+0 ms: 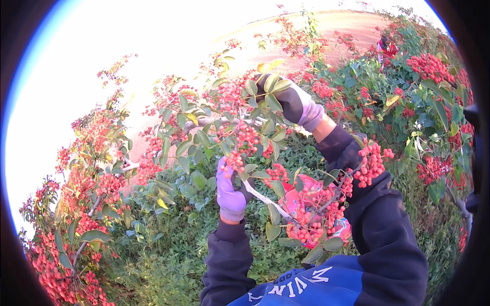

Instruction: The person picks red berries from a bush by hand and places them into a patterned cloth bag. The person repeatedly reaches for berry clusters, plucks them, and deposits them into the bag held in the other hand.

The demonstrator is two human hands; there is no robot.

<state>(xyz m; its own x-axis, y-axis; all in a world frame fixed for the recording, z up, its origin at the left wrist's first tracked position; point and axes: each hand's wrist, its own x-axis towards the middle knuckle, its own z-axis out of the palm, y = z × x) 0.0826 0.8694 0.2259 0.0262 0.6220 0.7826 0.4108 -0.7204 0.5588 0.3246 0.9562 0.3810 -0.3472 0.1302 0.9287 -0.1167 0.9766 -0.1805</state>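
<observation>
At frame centre, left hand [230, 191] grips a berry cluster [236, 159], right hand [291, 102] clasps the branch [214, 121]; many clusters remain, some in the red container [314, 204].

Dense green ground cover [168, 265] spread below. A berry-laden shrub [76, 239] stood at the left, and another bush with red clusters [429, 71] rose at the right. Bare reddish soil [347, 25] lay beyond, under a bright sky [127, 41].
</observation>
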